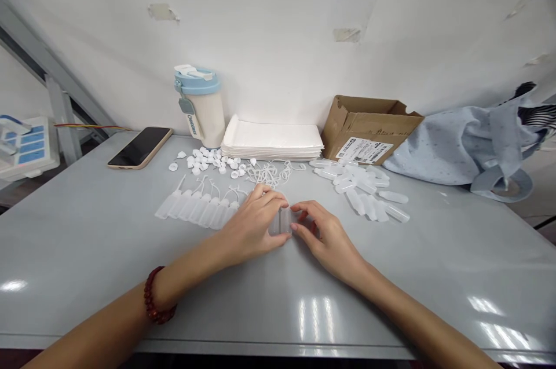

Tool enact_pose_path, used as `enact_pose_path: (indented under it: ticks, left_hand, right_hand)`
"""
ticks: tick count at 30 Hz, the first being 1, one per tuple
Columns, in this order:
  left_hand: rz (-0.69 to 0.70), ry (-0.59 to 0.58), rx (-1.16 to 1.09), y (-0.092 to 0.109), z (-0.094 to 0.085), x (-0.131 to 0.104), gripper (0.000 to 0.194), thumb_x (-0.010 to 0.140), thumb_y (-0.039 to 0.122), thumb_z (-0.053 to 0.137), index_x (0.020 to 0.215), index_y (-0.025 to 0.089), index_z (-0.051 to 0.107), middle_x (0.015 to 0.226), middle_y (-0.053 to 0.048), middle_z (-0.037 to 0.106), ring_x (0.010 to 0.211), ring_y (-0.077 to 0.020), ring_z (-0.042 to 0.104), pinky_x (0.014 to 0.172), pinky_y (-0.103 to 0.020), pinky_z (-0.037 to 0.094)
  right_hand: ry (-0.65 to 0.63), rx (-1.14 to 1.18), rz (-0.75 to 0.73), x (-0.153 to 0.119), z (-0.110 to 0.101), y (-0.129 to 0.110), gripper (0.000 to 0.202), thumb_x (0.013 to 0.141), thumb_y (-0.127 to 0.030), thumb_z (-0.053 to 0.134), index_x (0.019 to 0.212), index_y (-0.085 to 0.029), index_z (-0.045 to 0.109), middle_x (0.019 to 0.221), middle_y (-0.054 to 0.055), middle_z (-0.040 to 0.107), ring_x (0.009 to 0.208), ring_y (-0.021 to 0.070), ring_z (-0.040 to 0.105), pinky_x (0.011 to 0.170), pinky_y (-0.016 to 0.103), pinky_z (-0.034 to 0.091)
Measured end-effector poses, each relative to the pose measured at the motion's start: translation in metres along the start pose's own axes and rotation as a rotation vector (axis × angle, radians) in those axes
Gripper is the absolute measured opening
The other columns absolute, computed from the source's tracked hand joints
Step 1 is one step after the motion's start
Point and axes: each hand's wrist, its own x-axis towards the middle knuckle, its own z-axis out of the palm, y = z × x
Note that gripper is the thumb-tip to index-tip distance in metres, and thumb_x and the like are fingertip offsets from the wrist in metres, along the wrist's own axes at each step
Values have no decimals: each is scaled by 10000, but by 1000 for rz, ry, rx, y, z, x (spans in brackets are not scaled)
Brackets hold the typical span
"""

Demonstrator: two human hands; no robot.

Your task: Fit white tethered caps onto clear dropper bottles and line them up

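- Table (pixel 87 276): gray work surface supporting all items.
- Cardboard carton (pixel 367 125): against the wall, apparently set back to keep the front free.
- Insulated tumbler (pixel 208 114): upright beside the white stack (pixel 273 140).
- Left hand (pixel 249 227): narrow grip, fingers and thumb spanning opposite ends of the translucent tubes (pixel 285 221), probably to align them.
- Right hand (pixel 330 238): small finger-thumb opening at the tubes' right edge, likely for steadying; cannot tell whether pressure is applied.
- Corded tubes (pixel 195 207): side-by-side row, presumably for order.
- Loose tubes (pixel 367 183): piled right, seemingly for reach.
- White caps (pixel 204 159): scattered behind the row.
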Motion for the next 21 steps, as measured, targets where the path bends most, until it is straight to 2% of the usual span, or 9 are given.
enact_pose_path:
  ticks: [21]
  left_hand:
    - [-6, -81, 59, 3, -5, -1, 288, 775, 243, 626, 1032, 138, 551, 1049, -81, 578, 1031, -250, 417, 909, -390, 427]
  right_hand:
    - [-56, -56, -12, 0, 1, 2, 222, 853, -85, 524, 1053, -173, 562, 1019, 77, 626, 885, 195, 580, 720, 328, 475]
